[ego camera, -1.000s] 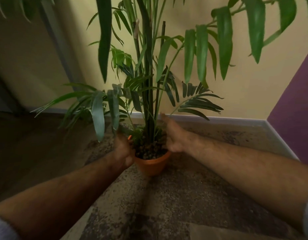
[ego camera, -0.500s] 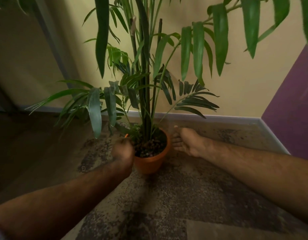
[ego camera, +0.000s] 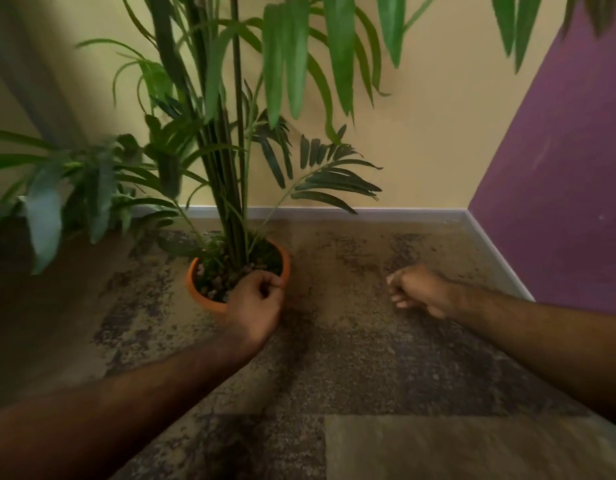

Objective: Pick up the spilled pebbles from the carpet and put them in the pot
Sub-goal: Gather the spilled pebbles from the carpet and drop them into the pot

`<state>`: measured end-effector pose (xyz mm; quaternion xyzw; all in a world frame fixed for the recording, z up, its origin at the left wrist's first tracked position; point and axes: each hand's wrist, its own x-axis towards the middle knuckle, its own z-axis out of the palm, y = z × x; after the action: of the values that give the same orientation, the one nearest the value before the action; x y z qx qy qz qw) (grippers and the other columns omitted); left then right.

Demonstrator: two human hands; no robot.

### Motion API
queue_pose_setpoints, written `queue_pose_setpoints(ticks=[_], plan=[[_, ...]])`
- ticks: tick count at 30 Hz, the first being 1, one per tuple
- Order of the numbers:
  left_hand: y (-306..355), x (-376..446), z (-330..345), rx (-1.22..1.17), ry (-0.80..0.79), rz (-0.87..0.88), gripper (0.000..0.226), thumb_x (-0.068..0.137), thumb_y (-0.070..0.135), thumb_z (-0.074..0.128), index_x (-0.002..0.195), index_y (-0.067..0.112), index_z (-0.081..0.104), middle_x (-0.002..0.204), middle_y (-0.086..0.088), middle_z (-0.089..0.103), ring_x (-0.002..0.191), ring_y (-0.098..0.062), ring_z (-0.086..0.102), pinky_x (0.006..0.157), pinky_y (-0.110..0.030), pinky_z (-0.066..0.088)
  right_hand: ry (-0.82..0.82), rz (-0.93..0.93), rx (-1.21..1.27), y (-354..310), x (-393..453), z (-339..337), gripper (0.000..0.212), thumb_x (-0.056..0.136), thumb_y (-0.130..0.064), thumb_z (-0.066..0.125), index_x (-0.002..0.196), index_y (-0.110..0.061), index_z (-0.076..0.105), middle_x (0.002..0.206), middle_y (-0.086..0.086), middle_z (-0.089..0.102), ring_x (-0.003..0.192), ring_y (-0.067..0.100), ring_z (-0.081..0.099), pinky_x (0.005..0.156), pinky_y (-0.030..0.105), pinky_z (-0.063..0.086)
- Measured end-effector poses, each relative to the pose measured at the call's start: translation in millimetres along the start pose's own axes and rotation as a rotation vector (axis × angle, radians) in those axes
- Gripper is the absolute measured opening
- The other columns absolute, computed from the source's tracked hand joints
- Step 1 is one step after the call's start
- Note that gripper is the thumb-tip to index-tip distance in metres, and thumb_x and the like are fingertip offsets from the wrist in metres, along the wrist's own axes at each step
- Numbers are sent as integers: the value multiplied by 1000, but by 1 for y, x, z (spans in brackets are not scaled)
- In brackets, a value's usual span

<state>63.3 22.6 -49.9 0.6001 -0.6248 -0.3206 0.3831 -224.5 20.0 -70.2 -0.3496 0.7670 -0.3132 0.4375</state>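
Mottled carpet [ego camera: 386,368] is meeting yellow and purple walls. Pot [ego camera: 199,295] is sitting left of centre, pebbles [ego camera: 230,277] inside. Left hand [ego camera: 256,306], curled closed, is now resting on its near rim. Right hand [ego camera: 419,289], previously open beside the pot, is now fisted well apart; contents unclear.

Left hand [ego camera: 256,306] curls shut and covers the pot's [ego camera: 202,297] near rim; whatever it holds is hidden. Right hand [ego camera: 419,289] fisted, contents unclear. Plant [ego camera: 230,133] tops cut off by frame; pebbles [ego camera: 218,282] blurry.
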Motion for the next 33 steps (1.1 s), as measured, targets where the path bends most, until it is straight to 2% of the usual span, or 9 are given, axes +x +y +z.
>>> queue_pose_setpoints(ticks=[5,9,12,16,20,25,28,30,33], plan=[[-6,-1,36,62,-156,69,11,85,8,58,84,19,61,72,5,59,64,-11,55,59,-23,41,30,-64,-168,32,11,-15,10,82,0,60,79,-6,66,72,10,64,58,17,57,51,25,50],[-27,4,67,212,-353,9,16,78,12,66,90,19,59,92,0,63,86,-17,61,73,-23,44,-103,-197,-460,58,15,-22,9,79,-9,71,84,-14,66,72,-3,62,67,10,57,60,21,45],[-42,3,84,398,-449,13,25,79,21,66,103,16,61,107,-3,59,99,-20,59,80,-23,43,-224,-333,-681,80,20,-18,16,80,-17,72,88,-26,61,86,-7,61,84,12,58,74,22,46],[-58,-4,102,589,-558,62,53,85,34,61,132,15,49,134,-6,48,124,-23,48,102,-29,40,-325,-493,-939,99,24,-5,44,87,-32,63,129,-19,56,127,1,56,117,17,52,99,26,41],[-67,-4,116,676,-553,136,56,88,36,56,138,14,43,145,-6,41,132,-24,40,109,-28,31,-365,-611,-1029,109,33,14,43,91,-30,55,132,-18,52,130,7,53,120,24,50,100,34,42],[-79,5,133,651,-464,206,42,89,30,53,128,15,52,132,-5,49,122,-23,47,106,-31,38,-447,-617,-1020,123,47,24,21,85,-5,53,104,-13,60,106,5,52,101,22,51,82,28,39],[-84,24,142,643,-360,223,39,90,21,49,128,10,53,134,-9,49,122,-27,47,106,-33,37,-499,-597,-907,134,56,22,28,77,7,53,99,-7,63,111,9,58,110,19,51,92,26,40],[-89,41,146,666,-341,213,45,89,16,46,133,9,49,141,-13,43,128,-31,43,109,-38,36,-456,-648,-895,137,57,21,32,78,6,50,101,-11,64,118,11,59,116,26,53,97,31,44],[-99,62,149,794,-414,55,64,87,11,46,148,8,28,157,-17,20,142,-35,24,116,-43,26,-483,-651,-870,136,55,20,35,81,6,50,107,-10,65,124,12,58,118,24,51,94,24,38]])
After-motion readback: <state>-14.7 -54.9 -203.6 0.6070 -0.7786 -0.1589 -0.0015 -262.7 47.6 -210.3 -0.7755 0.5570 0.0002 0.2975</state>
